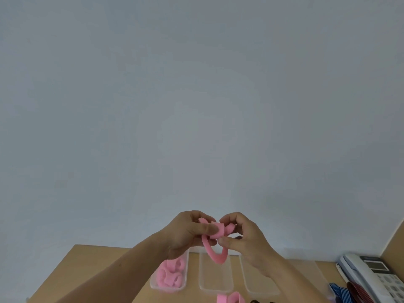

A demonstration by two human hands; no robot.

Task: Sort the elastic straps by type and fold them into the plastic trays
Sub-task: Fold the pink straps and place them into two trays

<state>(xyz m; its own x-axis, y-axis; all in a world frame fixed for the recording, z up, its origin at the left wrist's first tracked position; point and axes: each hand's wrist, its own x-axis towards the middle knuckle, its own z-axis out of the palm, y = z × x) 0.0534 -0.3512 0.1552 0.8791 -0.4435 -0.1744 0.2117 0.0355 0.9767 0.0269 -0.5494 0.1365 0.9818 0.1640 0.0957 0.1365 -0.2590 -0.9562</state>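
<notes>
I hold a pink elastic strap [215, 254] up in front of the wall, above the trays. My left hand [188, 231] pinches one folded end and my right hand [242, 235] pinches the other, with a loop hanging down between them. Three clear plastic trays stand side by side on the wooden table. The left tray [184, 286] holds folded pink straps [169, 275]. The middle tray [215, 287] and the right tray [260, 289] look bare. Another pink strap [229, 298] lies at the bottom edge.
A white desk phone [369, 276] sits at the right by the wall. Blue striped straps [340, 291] and dark red straps [358, 291] lie beside it. A dark strap [260, 301] peeks in at the bottom edge. The wooden table [91, 263] ends at the wall.
</notes>
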